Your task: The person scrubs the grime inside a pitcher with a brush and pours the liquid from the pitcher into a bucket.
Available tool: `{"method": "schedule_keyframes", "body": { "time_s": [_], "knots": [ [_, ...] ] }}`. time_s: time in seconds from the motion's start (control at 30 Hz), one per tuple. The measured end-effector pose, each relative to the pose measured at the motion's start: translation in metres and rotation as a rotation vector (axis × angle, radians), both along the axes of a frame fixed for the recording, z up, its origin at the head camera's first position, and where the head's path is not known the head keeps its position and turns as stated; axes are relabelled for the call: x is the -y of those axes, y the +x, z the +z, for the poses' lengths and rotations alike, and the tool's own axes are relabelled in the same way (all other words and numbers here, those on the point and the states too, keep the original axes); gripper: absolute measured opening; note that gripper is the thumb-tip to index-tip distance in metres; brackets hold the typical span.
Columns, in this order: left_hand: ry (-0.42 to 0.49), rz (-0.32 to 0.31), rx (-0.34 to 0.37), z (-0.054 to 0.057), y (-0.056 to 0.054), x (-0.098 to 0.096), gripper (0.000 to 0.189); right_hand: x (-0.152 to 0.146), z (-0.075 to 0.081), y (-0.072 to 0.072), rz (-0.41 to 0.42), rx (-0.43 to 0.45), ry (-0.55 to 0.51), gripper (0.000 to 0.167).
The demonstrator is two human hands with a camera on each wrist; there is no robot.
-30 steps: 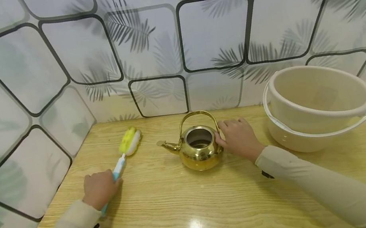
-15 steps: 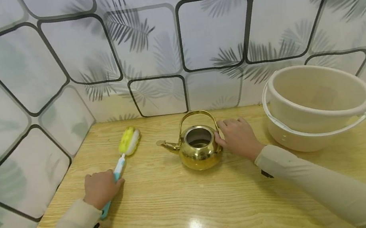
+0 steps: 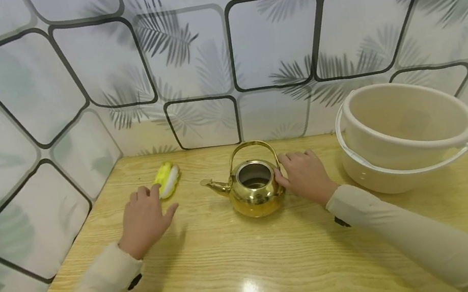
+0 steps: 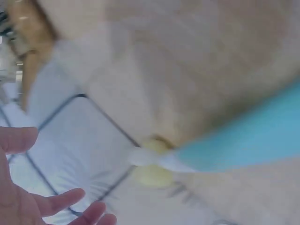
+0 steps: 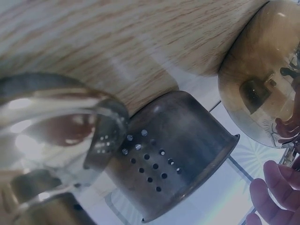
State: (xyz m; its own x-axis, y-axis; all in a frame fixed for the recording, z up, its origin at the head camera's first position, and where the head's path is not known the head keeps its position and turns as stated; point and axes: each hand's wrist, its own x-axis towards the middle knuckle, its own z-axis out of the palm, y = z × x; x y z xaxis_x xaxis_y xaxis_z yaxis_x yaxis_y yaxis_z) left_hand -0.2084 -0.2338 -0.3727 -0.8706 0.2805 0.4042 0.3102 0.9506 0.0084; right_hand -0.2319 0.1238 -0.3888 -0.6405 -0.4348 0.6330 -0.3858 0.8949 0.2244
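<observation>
A sponge-headed bottle brush [image 3: 168, 182] lies on the wooden table, its yellow and white head showing past my left hand [image 3: 144, 220]. That hand is spread over the handle, thumb out, holding nothing. In the left wrist view the blue handle [image 4: 243, 136] lies apart from the fingers. A lidless golden kettle [image 3: 255, 203] stands upright, spout to the left. My right hand [image 3: 305, 175] is at its right side, thumb right at the rim, fingers loosely bent by the handle's base. The right wrist view shows a perforated metal strainer [image 5: 173, 145] and a shiny golden lid [image 5: 51, 140] nearby.
At the right, a beige basin [image 3: 411, 152] sits in a bucket with a white bail handle [image 3: 406, 172]. Patterned wall panels [image 3: 202, 123] border the table [image 3: 210, 284] at the back and both sides. The right forearm hides the strainer and lid from the head view.
My left hand has let go of the brush handle, opened and moved up and slightly right over it. The right hand and kettle have stayed in place.
</observation>
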Motion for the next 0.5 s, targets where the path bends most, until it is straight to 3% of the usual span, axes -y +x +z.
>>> {"method": "schedule_keyframes", "body": {
  "time_s": [0.13, 0.33, 0.5],
  "knots": [
    [0.147, -0.038, 0.083, 0.008, -0.001, -0.021, 0.060, 0.001, 0.001, 0.000, 0.003, 0.003, -0.005, 0.020],
    [0.381, -0.127, 0.158, 0.010, 0.004, -0.047, 0.060, 0.002, 0.002, 0.001, -0.002, 0.040, -0.025, 0.020],
    [0.476, -0.153, 0.210, 0.009, 0.012, -0.062, 0.060, 0.001, 0.003, 0.002, -0.010, 0.078, -0.064, 0.023]
  ]
}}
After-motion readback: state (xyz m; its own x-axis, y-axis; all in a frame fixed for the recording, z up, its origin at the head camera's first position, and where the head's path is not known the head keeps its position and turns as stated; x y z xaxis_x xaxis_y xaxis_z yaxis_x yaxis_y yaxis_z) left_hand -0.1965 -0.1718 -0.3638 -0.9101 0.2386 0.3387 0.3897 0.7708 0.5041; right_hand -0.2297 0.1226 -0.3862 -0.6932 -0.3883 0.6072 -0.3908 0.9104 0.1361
